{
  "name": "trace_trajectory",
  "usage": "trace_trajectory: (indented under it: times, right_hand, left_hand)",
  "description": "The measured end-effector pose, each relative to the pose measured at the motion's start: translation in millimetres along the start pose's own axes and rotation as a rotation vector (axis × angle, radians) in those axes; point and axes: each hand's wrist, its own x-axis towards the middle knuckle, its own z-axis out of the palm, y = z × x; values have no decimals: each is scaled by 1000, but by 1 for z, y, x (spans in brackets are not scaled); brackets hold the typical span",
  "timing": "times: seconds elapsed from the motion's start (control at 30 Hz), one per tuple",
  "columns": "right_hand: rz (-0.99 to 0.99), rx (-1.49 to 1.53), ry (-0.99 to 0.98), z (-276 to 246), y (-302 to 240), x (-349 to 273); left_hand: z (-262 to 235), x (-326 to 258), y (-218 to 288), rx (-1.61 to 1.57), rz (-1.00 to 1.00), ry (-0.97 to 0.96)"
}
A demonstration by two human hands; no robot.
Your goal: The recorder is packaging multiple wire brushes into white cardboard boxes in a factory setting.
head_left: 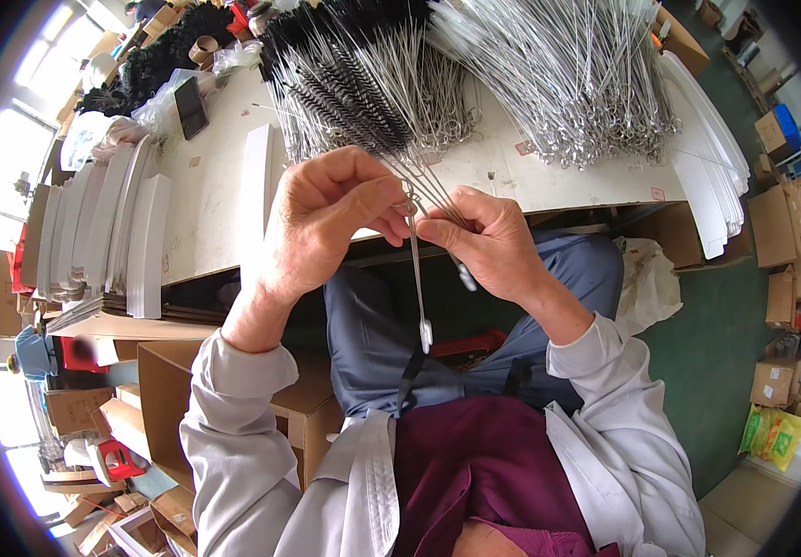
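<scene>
My left hand point(321, 223) pinches thumb to fingers at the wire loops of some thin brushes. A wire-handled piece with a pale tip point(425, 334) hangs down below those fingers. Across from it, my right hand point(493, 243) is closed on the wire stems of a small bunch of black-bristled wire brushes point(354, 97). Their bristle ends point away from me, over the table. The two hands are close together above my lap, and the wires cross between them. Exactly which wire each fingertip touches is hard to make out.
On the white table point(205, 195) lie a pile of black-ended wire brushes point(326, 46) and a larger heap of pale wire brushes point(586, 84). Flat white cartons point(149, 241) stand at the left, others point(707, 158) at the right. A phone point(190, 107) lies far left. Cardboard boxes point(177, 399) sit below.
</scene>
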Motion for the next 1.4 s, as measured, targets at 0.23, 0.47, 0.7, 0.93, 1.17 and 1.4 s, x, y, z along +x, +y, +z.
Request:
trace_trajectory:
  times: [0.23, 0.47, 0.7, 0.93, 1.17, 1.4]
  right_hand:
    - [15, 59, 87, 2, -1, -7]
    - [48, 109, 63, -4, 2, -11]
    - [124, 275, 22, 0, -7, -10]
    - [-27, 148, 88, 1, 2, -9]
    - [-4, 149, 79, 11, -1, -11]
    - [17, 243, 34, 8, 3, -8]
  left_hand:
    - [-1, -3, 2, 94, 15, 1]
    - [3, -4, -3, 126, 31, 23]
    - [8, -3, -5, 94, 48, 55]
    - [7, -2, -5, 99, 28, 52]
    - [9, -1, -7, 32, -19, 56]
    - [10, -1, -13, 48, -13, 48]
